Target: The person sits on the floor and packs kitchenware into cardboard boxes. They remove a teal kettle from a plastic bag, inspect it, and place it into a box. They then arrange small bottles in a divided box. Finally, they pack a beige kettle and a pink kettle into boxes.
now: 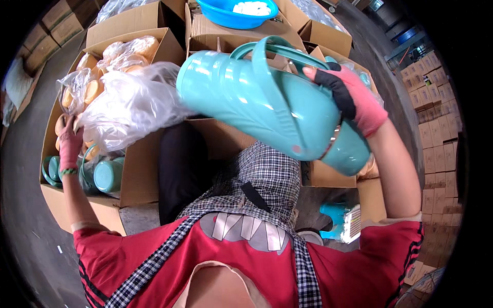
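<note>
My right hand [357,97], in a pink and black glove with bare fingertips, grips a large teal thermos jug [221,87]. The jug is tilted on its side above my lap, with its looped handle uppermost. A crumpled clear plastic bag [136,105] lies against the jug's left end and over the left carton. My left hand [71,141], also in a pink glove, reaches into that carton [141,174], its fingers curled among bagged peach-coloured thermos jugs [92,91]. What those fingers hold is hidden. Teal jugs [108,175] stand in the carton's near part.
A blue basin [233,18] with white pieces sits on a carton ahead. More open cartons [321,172] stand on the right and at the back. A small turquoise stool [336,220] is on the floor near my right side. Stacked boxes [436,133] line the far right.
</note>
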{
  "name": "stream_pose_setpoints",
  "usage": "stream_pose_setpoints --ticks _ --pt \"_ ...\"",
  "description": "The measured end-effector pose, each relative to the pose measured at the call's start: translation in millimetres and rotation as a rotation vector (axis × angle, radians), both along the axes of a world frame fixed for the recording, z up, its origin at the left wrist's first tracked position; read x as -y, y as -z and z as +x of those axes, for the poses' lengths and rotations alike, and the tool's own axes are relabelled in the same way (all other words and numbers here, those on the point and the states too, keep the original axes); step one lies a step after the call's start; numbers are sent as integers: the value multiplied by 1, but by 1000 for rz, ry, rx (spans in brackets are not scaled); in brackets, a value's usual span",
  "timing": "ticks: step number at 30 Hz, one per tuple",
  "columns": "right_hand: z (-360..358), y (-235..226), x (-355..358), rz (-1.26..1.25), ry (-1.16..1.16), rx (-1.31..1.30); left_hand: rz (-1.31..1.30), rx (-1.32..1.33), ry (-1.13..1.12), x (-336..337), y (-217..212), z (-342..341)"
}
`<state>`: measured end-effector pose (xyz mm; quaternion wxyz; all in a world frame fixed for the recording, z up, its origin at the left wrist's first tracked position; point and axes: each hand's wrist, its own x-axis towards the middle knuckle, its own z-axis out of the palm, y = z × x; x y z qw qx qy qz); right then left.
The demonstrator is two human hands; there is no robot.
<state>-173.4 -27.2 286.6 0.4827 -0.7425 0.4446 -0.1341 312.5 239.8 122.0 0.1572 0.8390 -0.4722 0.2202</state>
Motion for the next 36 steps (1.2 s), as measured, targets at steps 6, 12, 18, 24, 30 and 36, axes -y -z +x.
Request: stream_pose_setpoints --ticks 6,12,18,24,30,36 --pt "7 70 -19 165 283 407 -213 -461 352 -16 -31 -175" --pt "19 157 -57 13 549 610 5 -2883 723 47 2 -335" --pt "8 166 -97 239 749 892 129 -2024 673 61 38 -327" --pt "-10 187 -130 -191 519 495 50 -1223 782 68 62 -315" --pt "9 207 -128 -752 194 275 -446 -1647 1146 136 20 -286" --pt "6 262 -141 -796 -76 267 -168 -674 1117 113 46 -282"
